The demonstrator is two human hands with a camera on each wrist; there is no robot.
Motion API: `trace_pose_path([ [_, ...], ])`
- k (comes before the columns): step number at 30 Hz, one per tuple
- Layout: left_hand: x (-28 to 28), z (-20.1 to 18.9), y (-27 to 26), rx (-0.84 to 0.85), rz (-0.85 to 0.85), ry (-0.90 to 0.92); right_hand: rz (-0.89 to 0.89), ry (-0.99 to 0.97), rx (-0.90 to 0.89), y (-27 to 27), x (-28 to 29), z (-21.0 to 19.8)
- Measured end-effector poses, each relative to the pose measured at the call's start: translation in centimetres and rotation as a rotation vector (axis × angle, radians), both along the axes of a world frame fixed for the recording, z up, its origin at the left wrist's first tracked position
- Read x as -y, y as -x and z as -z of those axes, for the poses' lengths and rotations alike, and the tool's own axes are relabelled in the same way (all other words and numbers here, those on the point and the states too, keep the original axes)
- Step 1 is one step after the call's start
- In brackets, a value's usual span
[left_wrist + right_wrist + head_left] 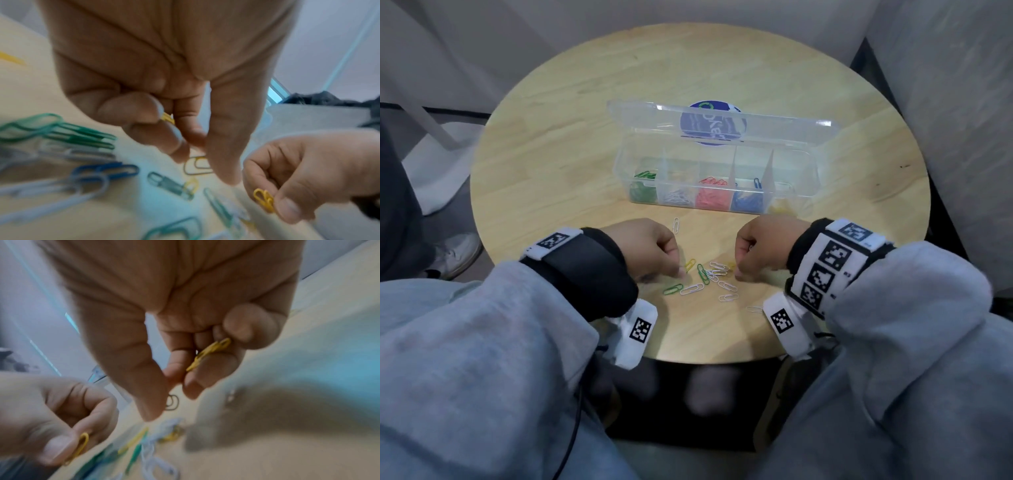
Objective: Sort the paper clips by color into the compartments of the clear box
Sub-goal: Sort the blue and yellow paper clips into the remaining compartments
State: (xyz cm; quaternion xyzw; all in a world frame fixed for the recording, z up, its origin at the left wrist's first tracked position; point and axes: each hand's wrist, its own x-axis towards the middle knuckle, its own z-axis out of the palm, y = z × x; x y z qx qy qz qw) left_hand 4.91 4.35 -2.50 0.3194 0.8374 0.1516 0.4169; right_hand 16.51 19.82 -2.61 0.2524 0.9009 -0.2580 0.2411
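The clear box (815, 178) stands open mid-table, its compartments holding green (642, 192), white (676, 197), red (711, 198), blue (748, 200) and yellow clips (784, 205). Loose green, white and yellow clips (709, 277) lie in front of it. My left hand (678, 270) hovers at the pile's left edge with a yellow clip (167, 118) tucked in its curled fingers. My right hand (739, 272) is at the pile's right edge and holds yellow clips (211, 352) against its curled fingers. Both thumbs and forefingers point down at the table.
The round wooden table (585, 137) has bare wood left and right of the box. The box's lid (647, 116) lies back behind it over a blue sticker (712, 123). One white clip (676, 224) lies apart, near the box. A shoe (455, 253) shows beyond the left edge.
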Motion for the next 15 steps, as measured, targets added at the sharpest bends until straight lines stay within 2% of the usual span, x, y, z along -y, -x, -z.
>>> trace_pose_path([
  [2, -0.2, -0.3, 0.4, 0.078, -0.083, -0.097, 0.036, 0.101, -0.04, 0.0, -0.7, -0.4],
  [6, -0.5, -0.9, 0.5, 0.414, -0.403, -0.37, 0.212, 0.414, -0.196, 0.2, -1.4, -0.4],
  [9, -0.6, -1.2, 0.7, 0.597, -0.538, -0.447, 0.376, 0.677, -0.264, 0.3, -1.6, -0.4],
  [12, -0.7, -1.2, 0.7, 0.65, -0.584, -0.423, 0.468, 0.798, -0.259, 0.4, -1.4, -0.5],
  [15, -1.0, -1.2, 0.3, 0.615, -0.58, -0.365, 0.547, 0.849, -0.246, 0.5, -1.1, -0.3],
])
